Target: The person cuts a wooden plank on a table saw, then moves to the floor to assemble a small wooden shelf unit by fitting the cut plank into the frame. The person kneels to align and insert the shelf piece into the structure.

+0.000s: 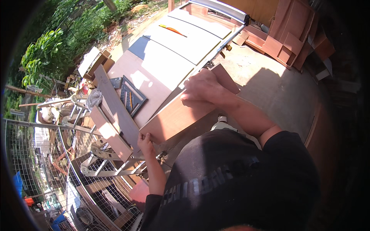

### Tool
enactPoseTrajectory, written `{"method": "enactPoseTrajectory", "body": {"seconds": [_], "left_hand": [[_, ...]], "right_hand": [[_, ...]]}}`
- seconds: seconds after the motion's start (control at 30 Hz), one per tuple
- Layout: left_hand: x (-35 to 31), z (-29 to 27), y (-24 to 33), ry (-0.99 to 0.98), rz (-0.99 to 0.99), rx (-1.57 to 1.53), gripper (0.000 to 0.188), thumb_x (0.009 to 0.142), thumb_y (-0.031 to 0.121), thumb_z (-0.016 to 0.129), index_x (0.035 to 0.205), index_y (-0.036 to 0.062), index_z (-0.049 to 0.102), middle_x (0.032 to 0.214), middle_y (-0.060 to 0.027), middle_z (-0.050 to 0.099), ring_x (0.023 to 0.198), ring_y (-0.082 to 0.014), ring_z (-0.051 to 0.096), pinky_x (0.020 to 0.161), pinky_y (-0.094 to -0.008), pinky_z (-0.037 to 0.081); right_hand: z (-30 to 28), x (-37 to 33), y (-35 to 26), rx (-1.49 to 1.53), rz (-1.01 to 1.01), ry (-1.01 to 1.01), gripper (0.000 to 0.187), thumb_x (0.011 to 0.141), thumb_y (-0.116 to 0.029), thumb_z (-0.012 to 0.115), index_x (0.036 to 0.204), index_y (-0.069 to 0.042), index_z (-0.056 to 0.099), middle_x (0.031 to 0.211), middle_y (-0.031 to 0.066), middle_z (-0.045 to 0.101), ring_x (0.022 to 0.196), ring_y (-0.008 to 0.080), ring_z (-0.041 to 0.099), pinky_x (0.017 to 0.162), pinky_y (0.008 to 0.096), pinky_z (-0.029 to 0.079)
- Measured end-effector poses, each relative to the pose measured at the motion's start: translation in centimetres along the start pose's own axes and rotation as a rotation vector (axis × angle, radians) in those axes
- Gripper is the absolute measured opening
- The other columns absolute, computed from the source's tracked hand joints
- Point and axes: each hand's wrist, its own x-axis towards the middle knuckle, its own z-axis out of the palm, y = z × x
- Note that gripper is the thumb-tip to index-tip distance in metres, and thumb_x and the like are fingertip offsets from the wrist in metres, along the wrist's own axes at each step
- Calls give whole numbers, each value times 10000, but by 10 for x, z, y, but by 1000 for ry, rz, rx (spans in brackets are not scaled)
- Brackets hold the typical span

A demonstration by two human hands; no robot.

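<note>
A reddish-brown wooden board [169, 121] stands on its long edge along the near side of the worktable [133, 65]. My left hand [145, 143] pinches its left end, with the thumb on top. Toward the board's right part, my right hand [202, 87] is closed over the upper edge; its fingertips are partly hidden. On the tabletop beyond the board lies a dark triangular square [140, 103] with a yellow pencil [131, 100] on it. A long grey-brown plank [115, 101] and a lighter plank [110, 133] lie left of the square.
Farther along the table, an orange-and-yellow slim tool [172, 30] rests on a bright white surface bordered by a metal rail [219, 50]. A folding ladder [106, 169] and wire mesh fence [34, 150] stand at left. Brown wooden panels [287, 34] lean at the back right.
</note>
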Motion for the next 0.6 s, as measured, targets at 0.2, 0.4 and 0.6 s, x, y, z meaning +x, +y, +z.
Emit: {"method": "enactPoseTrajectory", "body": {"seconds": [0.2,0.4,0.6], "left_hand": [[-6,5,85,35,287,-445,485,1051,219,443,1494,51,341,1463,-171,454,1316,-312,474,1130,-451,341],[-11,-2,83,-16,17,-463,588,1051,500,376,1454,73,394,1415,-164,496,1290,-318,495,1052,-439,409],[-44,55,56,-262,-69,-458,624,1031,530,419,1391,22,437,1230,-156,618,1067,-278,648,888,-402,520]], "right_hand": [[30,-30,36,110,281,-2,549,801,-635,618,772,-96,720,769,127,714,787,304,707,713,432,535],[114,-54,99,585,391,-85,547,863,-548,637,742,-16,672,637,103,611,605,200,581,600,379,453],[149,-72,111,791,402,-12,595,904,-568,632,693,-11,639,584,41,541,574,122,487,551,352,410]]}}
